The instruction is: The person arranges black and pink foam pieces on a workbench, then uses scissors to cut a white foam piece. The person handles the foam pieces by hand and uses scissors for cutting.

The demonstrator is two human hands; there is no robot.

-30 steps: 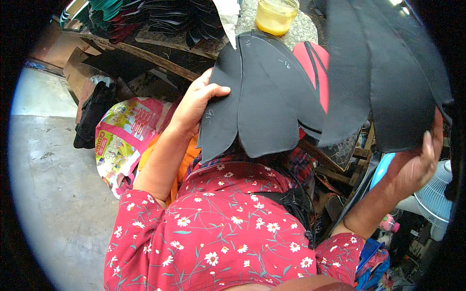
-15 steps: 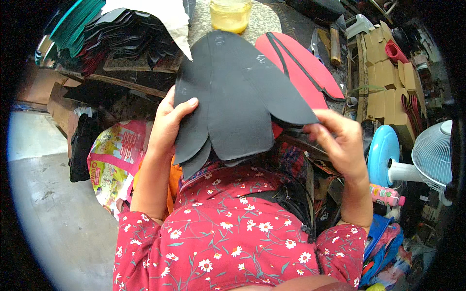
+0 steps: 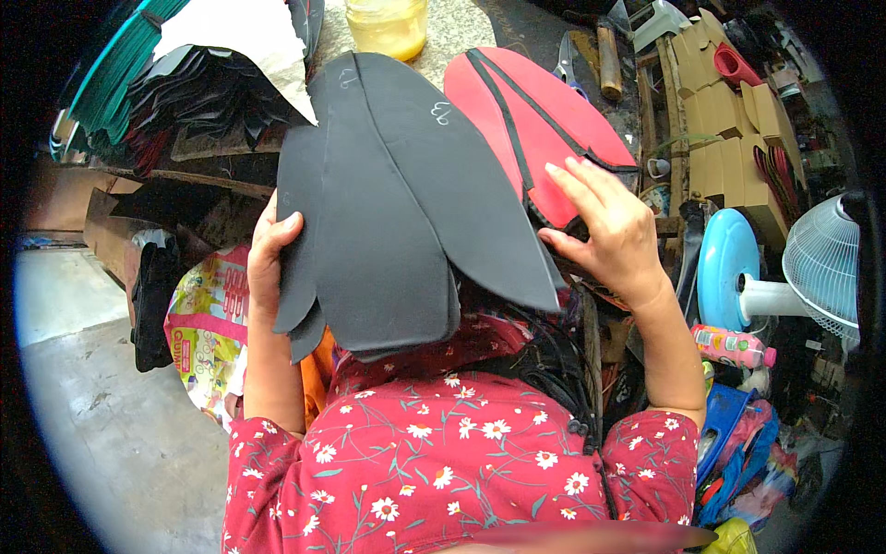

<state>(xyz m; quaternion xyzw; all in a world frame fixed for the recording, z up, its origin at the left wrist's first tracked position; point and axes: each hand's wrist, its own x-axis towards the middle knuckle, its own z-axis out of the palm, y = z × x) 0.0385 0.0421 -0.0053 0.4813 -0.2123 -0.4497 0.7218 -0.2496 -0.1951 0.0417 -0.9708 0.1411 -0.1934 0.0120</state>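
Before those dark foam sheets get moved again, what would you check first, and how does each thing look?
1. Left hand grips the fanned black sheets at their left edge: ok.
2. Right hand supports the stack: not ok, it rests by the red pieces.
3. Sheets squared up: not ok, splayed.
4. Yellow jar apart from the sheets: cannot tell.
5. Fan off to the right, away from both hands: ok.
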